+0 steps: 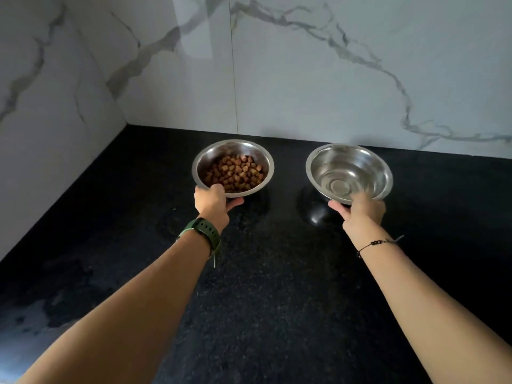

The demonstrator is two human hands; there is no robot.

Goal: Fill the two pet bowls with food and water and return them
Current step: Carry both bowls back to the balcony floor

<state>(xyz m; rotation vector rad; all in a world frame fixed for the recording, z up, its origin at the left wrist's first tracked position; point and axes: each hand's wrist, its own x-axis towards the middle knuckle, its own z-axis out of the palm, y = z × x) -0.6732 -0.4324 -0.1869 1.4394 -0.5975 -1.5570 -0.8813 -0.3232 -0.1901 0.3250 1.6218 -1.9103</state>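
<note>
Two steel pet bowls are held just above a black speckled floor (277,273), close to a marble wall. The left bowl (219,152) holds brown kibble (235,173). My left hand (213,200) grips its near rim, thumb inside the bowl and fingers underneath. The right bowl (349,170) has rippling clear water in it and tilts a little toward me. My right hand (360,212) grips its near rim from below, thumb side up. Dark reflections of both bowls lie beneath them on the floor.
White marble walls with grey veins meet in a corner at the back left (124,126). The back wall (332,79) runs just behind the bowls. A pale reflection patch (41,309) lies on the floor at the left.
</note>
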